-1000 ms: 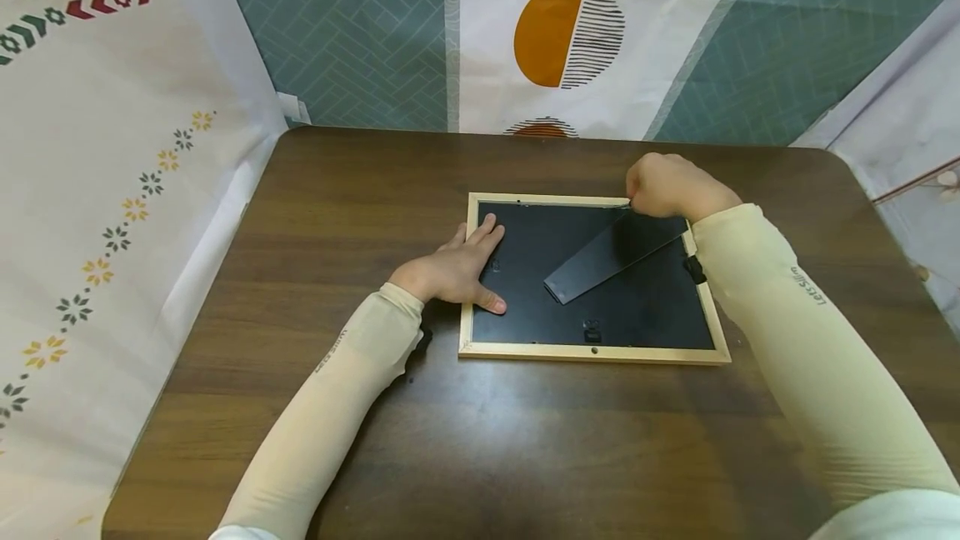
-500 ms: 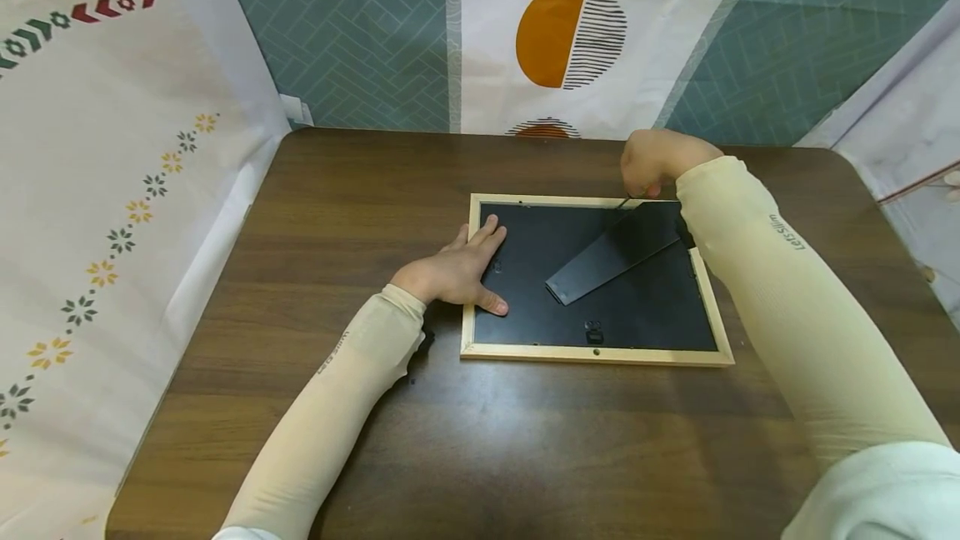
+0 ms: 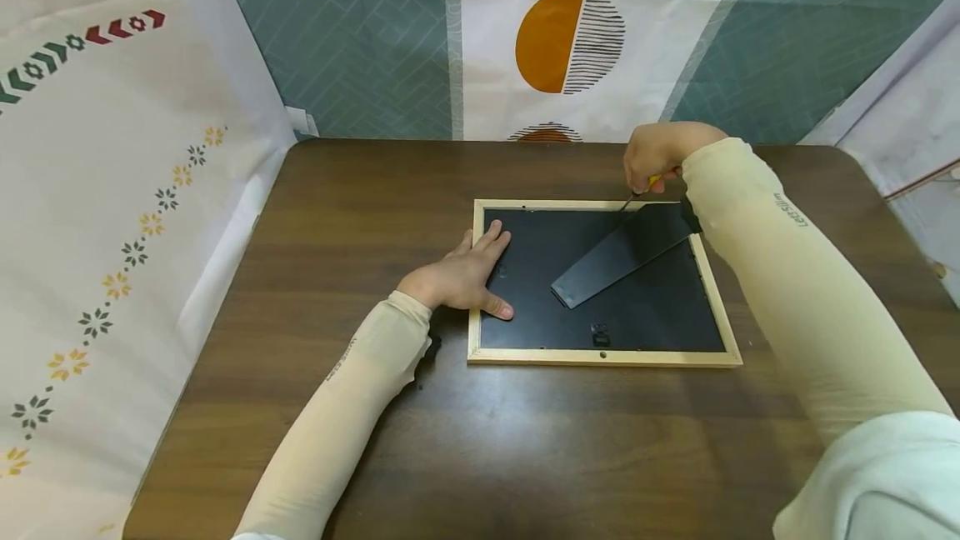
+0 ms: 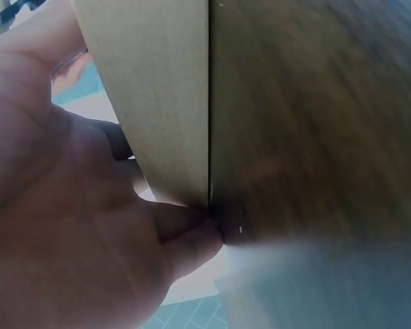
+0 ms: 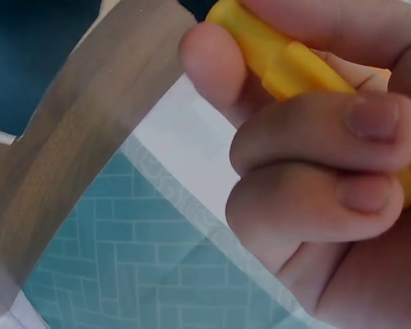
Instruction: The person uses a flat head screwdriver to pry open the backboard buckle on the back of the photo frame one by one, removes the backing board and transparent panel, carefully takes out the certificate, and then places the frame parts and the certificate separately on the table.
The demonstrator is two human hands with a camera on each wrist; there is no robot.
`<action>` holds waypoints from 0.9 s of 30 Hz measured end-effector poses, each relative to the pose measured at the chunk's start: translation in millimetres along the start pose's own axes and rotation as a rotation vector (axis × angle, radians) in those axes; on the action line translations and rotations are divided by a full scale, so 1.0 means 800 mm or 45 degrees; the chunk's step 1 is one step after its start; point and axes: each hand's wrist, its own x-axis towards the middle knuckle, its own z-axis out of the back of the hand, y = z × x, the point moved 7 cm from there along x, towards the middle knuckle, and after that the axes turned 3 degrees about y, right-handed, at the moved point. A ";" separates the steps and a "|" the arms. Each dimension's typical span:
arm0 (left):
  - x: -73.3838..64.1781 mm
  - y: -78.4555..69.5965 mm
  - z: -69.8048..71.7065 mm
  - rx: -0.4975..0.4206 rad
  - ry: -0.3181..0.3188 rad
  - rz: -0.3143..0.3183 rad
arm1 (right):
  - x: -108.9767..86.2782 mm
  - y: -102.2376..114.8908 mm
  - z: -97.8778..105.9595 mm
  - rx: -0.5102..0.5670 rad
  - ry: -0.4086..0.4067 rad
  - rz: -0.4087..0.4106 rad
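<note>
A picture frame lies face down, its pale wooden rim (image 3: pixel 540 357) around a black backing board (image 3: pixel 517 273). Slanting across that board is a black stand leg (image 3: pixel 622 261). My left hand (image 3: pixel 459 275) rests spread on the frame's left side, thumb on the backing; in the left wrist view a fingertip (image 4: pixel 195 247) touches the wooden edge. At the far side, my right hand (image 3: pixel 658 158) grips a screwdriver by its yellow handle (image 5: pixel 281 62). The thin shaft (image 3: pixel 627 202) points down to the frame's far inner edge. Its tip is too small to make out.
The frame sits on a brown wooden table (image 3: pixel 360 215) with rounded far corners. A patterned cloth (image 3: pixel 367 57) hangs behind the far edge. White cloth (image 3: pixel 90 215) lines the left side. A small metal hanger (image 3: pixel 600 335) is fixed near the rim's front edge.
My right hand has lifted slightly and moved farther away, so the screwdriver's shaft and yellow handle now show. The left hand keeps its place on the frame. The head view has shifted a little.
</note>
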 end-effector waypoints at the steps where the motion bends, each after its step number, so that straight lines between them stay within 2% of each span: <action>1: 0.001 0.000 -0.001 0.001 0.000 -0.003 | -0.006 -0.003 -0.002 0.005 -0.026 0.017; 6: 0.003 -0.003 -0.001 -0.017 -0.002 -0.014 | -0.055 -0.028 -0.014 0.006 -0.282 0.097; 10: 0.002 -0.004 -0.001 -0.019 -0.006 -0.017 | -0.095 -0.064 -0.029 0.041 -0.465 0.083; 12: 0.001 -0.002 -0.002 -0.015 -0.004 -0.013 | -0.112 -0.081 -0.040 0.118 -0.542 0.079; 17: -0.001 -0.002 -0.003 -0.017 -0.007 -0.025 | -0.156 -0.116 -0.066 0.438 -0.741 0.065; 19: -0.002 -0.003 -0.003 -0.024 -0.012 -0.030 | -0.166 -0.127 -0.070 0.592 -0.860 0.067; 23: -0.004 -0.006 -0.002 -0.033 -0.023 -0.042 | -0.173 -0.135 -0.074 0.801 -1.099 0.166; 25: -0.005 -0.007 -0.003 -0.038 -0.026 -0.044 | -0.169 -0.131 -0.079 0.774 -1.130 0.199; 27: -0.005 -0.009 -0.003 -0.043 -0.029 -0.046 | -0.162 -0.124 -0.086 0.675 -1.099 0.196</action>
